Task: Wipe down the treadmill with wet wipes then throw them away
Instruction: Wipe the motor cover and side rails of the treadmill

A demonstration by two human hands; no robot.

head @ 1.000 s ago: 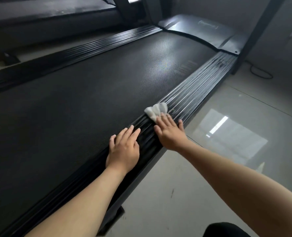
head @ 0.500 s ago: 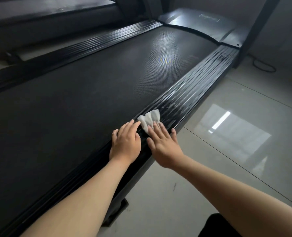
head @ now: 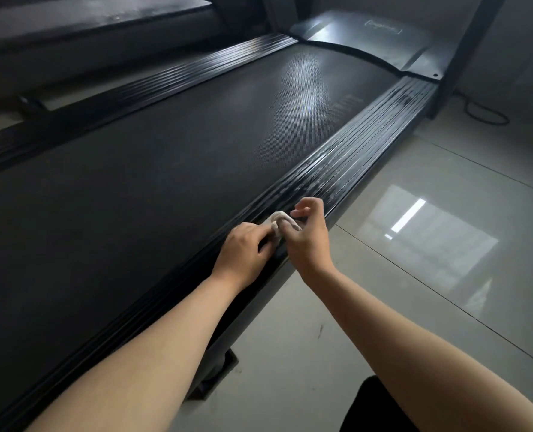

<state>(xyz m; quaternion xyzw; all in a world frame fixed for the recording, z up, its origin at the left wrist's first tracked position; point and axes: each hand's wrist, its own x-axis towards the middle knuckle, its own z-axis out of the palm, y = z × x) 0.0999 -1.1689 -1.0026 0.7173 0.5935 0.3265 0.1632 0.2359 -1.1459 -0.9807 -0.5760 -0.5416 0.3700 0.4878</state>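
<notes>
Wipe now bunched, L hand, R hand pinching it, rail (logo unreadable)

wipe on treadmill's right side rail | belt left | floor right

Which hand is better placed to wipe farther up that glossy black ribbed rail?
Right. The right hand pinches the crumpled white wet wipe on the glossy black ribbed side rail; the left hand sits behind it, its hold unclear.
</notes>
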